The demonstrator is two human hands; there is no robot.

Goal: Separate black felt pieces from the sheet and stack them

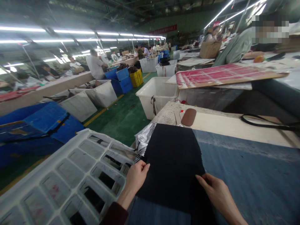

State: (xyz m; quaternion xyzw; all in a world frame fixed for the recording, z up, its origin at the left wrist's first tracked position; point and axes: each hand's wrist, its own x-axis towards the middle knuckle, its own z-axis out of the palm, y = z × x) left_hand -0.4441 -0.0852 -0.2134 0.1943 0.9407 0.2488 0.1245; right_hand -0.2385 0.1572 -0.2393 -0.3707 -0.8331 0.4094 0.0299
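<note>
A flat piece of black fabric (172, 156) lies over the front left part of the blue-grey work surface (248, 168). My left hand (136, 177) pinches its left edge between thumb and fingers. On the opposite side, my right hand (214, 189) has thumb and forefinger closed on the fabric's right edge. Beyond the far edge of the fabric rests a brown rounded piece (188, 117), beside a pale flat piece. Crumpled silvery plastic (144, 137) shows at the fabric's far left corner.
A white crate with openings (77, 165) stands close on my left, blue bins (44, 125) behind it. Ahead is a white tub (158, 90) by the green floor aisle. A black strap (262, 125) lies at right. A person in a grey-green top (234, 47) works at the right.
</note>
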